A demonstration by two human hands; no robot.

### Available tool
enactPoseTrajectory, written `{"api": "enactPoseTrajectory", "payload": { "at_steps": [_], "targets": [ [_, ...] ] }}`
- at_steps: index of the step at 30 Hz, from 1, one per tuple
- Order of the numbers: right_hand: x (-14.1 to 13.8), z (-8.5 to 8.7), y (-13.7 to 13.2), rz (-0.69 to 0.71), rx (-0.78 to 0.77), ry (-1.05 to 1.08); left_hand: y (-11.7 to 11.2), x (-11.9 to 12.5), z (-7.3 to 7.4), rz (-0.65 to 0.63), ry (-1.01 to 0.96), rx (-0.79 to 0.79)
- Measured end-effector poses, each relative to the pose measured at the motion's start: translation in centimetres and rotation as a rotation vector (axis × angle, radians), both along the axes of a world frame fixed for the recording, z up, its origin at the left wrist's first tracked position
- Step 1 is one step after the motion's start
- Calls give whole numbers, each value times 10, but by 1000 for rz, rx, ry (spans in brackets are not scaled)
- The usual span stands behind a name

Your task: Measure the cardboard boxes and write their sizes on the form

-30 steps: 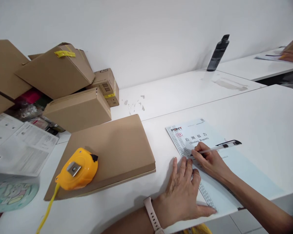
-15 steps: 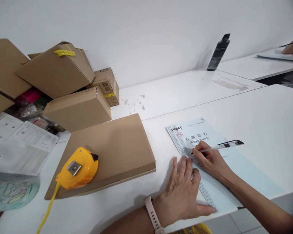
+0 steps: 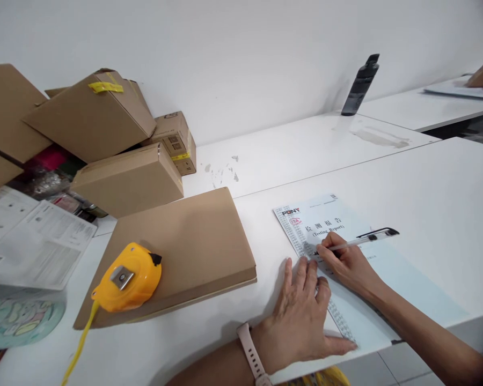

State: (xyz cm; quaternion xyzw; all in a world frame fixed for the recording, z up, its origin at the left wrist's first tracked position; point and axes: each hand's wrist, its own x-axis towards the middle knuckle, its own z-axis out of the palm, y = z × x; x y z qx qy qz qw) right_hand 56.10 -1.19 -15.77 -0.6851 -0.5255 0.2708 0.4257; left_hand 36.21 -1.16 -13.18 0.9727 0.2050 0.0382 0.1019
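A pale blue report booklet (image 3: pixel 402 284), printed "Testing Report", lies on the white table near its front edge. My right hand (image 3: pixel 348 262) rests on the booklet and is closed around a clear pen (image 3: pixel 366 239) with a black clip. The pen's tip points down at the page, below the printed title. My left hand (image 3: pixel 301 311), with a pink band on the wrist, lies flat with fingers spread across the booklet's left edge and the table. Its thumb reaches to the booklet's lower corner.
A yellow tape measure (image 3: pixel 131 279) sits on a flat cardboard box (image 3: pixel 193 241) left of my hands. Several cardboard boxes (image 3: pixel 100 118) are piled at the back left, beside printed papers (image 3: pixel 44 241). A dark bottle (image 3: pixel 361 86) stands by the wall.
The top end of the pen has tipped slightly to the left and up. My left hand and the booklet stay where they were.
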Motion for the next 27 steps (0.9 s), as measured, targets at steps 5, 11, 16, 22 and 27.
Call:
{"api": "enactPoseTrajectory", "payload": {
  "at_steps": [5,11,16,22,27],
  "targets": [
    [1,-2,1,-12,15,-6,0,0,0,-7,5,4],
    [1,-2,1,-13,18,-14,1,0,-2,-3,-7,24],
    [1,-2,0,-25,5,4,0,-1,-4,-8,-10,48],
    [0,-1,0,-45,-6,-1,0,-1,-3,-8,-2,44],
    [2,-1,-1,-37,-3,3,1,0,-3,-9,-8,45]
  ]
}}
